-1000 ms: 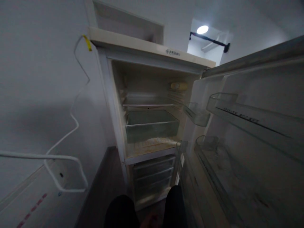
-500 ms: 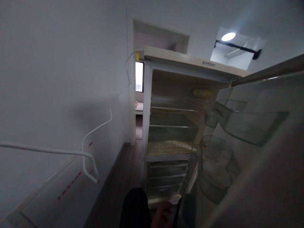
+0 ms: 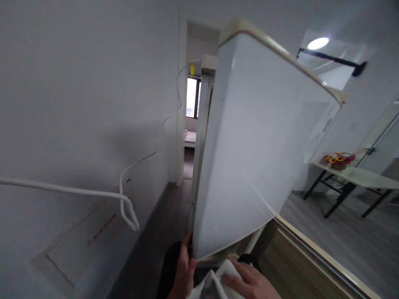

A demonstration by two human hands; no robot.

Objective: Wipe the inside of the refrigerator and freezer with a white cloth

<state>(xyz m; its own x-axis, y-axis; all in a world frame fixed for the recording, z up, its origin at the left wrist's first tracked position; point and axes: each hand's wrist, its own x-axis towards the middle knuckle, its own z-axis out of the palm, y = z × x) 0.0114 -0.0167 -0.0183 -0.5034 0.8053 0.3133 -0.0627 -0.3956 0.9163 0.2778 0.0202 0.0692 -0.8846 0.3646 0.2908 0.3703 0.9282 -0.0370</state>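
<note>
Left hand [image 3: 183, 274] touches fridge door [image 3: 252, 145]; right hand [image 3: 251, 281] rests on white cloth [image 3: 229, 270].

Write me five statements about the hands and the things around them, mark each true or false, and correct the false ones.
1. The left hand is at the lower corner of the upper door. True.
2. The right hand is on the table. False: it is on a white cloth.
3. The flowers are on the table. True.
4. The yellow tag is on the flowers. False: it is on the cord.
5. The ceiling lamp is lit. True.
</note>
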